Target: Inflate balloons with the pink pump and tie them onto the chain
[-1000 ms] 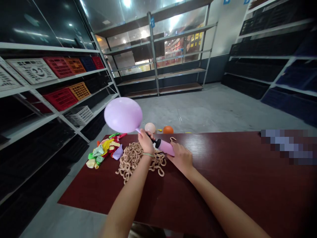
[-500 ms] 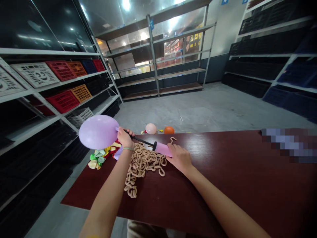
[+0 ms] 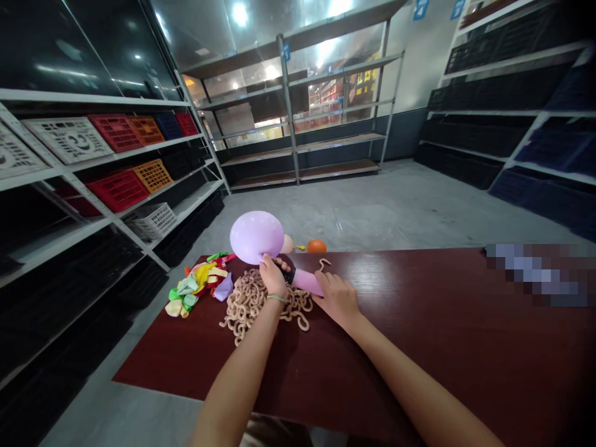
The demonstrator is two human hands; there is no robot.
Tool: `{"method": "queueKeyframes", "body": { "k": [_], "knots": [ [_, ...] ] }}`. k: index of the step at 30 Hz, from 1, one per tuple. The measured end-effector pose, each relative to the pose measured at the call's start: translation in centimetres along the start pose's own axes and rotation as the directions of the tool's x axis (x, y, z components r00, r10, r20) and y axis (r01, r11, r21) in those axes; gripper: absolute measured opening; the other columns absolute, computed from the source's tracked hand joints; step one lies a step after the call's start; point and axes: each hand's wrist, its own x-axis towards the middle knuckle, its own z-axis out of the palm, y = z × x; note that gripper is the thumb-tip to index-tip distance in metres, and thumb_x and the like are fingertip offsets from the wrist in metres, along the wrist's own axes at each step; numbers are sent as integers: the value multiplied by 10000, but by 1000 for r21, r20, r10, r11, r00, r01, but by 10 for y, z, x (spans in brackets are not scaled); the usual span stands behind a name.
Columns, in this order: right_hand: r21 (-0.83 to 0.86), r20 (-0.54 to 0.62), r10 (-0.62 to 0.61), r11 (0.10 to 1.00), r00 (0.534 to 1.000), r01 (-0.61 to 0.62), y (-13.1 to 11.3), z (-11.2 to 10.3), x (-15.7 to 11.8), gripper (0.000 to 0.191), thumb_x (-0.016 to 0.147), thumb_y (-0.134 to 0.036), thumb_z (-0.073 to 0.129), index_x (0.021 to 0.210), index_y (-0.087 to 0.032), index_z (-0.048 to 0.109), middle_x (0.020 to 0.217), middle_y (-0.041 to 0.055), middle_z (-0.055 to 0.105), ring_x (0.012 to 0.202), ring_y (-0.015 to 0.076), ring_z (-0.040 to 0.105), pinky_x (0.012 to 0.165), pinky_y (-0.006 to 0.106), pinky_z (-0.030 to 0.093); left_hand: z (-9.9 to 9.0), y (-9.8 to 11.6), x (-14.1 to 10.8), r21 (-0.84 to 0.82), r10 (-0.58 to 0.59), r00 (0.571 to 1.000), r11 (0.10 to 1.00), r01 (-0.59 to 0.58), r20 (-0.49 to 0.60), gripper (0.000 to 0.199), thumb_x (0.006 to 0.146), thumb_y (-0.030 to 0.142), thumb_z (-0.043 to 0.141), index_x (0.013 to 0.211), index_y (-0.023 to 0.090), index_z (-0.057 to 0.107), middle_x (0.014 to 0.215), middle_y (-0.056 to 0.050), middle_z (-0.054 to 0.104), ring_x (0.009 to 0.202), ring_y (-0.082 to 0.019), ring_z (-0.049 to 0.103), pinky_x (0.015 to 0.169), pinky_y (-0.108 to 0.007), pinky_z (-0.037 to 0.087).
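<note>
Just one purple balloon (image 3: 256, 235), one pump (image 3: 307, 280), two floor balloons (image 3: 316, 246).

Dark red wooden table (image 3: 419, 347): heap of limp coloured balloons (image 3: 198, 282) at far-left corner; orange balloon (image 3: 316, 246) on floor behind.

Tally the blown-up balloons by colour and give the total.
Purple balloon, held on the pump by the left hand: 1
Pale pink balloon, partly hidden behind it: 1
Orange balloon, on the floor: 1
Total: 3
</note>
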Motion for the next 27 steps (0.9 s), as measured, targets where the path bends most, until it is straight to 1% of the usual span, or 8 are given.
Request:
{"method": "queueKeyframes", "body": {
  "k": [3, 8, 11, 14, 19, 21, 24, 27],
  "knots": [
    [15, -24, 6, 1000, 1000, -6, -2, 0, -1, 426, 824, -344, 664, 1210, -206, 551, 924, 54, 662, 835, 201, 565, 661, 302, 278, 0, 19, 13, 16, 41, 999, 999, -41, 16, 320, 891, 465, 520, 741, 214, 390, 520, 67, 439, 366, -76, 426, 401, -202, 356],
    [61, -27, 22, 998, 999, -20, -5, 0, 2, 373, 813, -329, 663, 1158, -221, 569, 883, 36, 658, 801, 185, 574, 650, 292, 275, -4, 59, 52, 23, 95, 994, 995, -93, -58, 299, 894, 436, 529, 749, 216, 388, 524, 71, 439, 359, -74, 412, 376, -189, 328],
    [87, -29, 44, 995, 999, -41, -7, 2, 3, 365, 810, -330, 666, 1148, -227, 573, 888, 34, 661, 801, 182, 577, 648, 290, 275, -2, 70, 63, 14, 129, 988, 992, -129, -83, 307, 893, 457, 536, 768, 220, 387, 534, 77, 433, 355, -65, 397, 368, -176, 304],
    [92, -42, 81, 993, 996, -76, -8, 2, 3, 367, 801, -330, 672, 1141, -230, 578, 886, 30, 658, 804, 185, 576, 651, 291, 278, 6, 61, 51, 7, 144, 987, 990, -144, -73, 316, 899, 464, 526, 759, 220, 381, 536, 77, 422, 356, -61, 382, 361, -175, 296],
    [110, -76, 147, 984, 986, -138, -6, 0, 3, 396, 793, -354, 683, 1153, -221, 583, 892, 32, 659, 806, 187, 579, 659, 287, 293, 27, 25, 2, 33, 90, 995, 995, -92, 39, 326, 906, 460, 500, 723, 210, 396, 531, 64, 428, 365, -66, 397, 364, -194, 337],
    [128, -85, 159, 981, 984, -148, -4, -1, 2, 397, 794, -352, 682, 1155, -219, 583, 893, 31, 662, 810, 185, 585, 664, 283, 300, 29, 17, -9, 44, 83, 995, 995, -86, 64, 331, 908, 462, 493, 718, 207, 403, 525, 61, 429, 364, -69, 404, 364, -199, 348],
    [138, -57, 142, 981, 988, -133, -5, -1, 2, 391, 795, -346, 678, 1155, -222, 585, 894, 28, 668, 805, 183, 593, 662, 282, 304, 25, 16, -8, 77, 94, 992, 992, -101, 87, 338, 906, 469, 496, 713, 205, 409, 521, 56, 442, 362, -74, 413, 363, -205, 359],
    [138, -32, 120, 984, 992, -114, -7, 0, 2, 385, 804, -336, 663, 1164, -226, 581, 887, 27, 673, 792, 180, 599, 651, 283, 302, 16, 27, 9, 105, 102, 991, 988, -111, 86, 338, 900, 479, 503, 722, 206, 410, 522, 56, 455, 360, -78, 420, 363, -205, 362]
  ]
}}
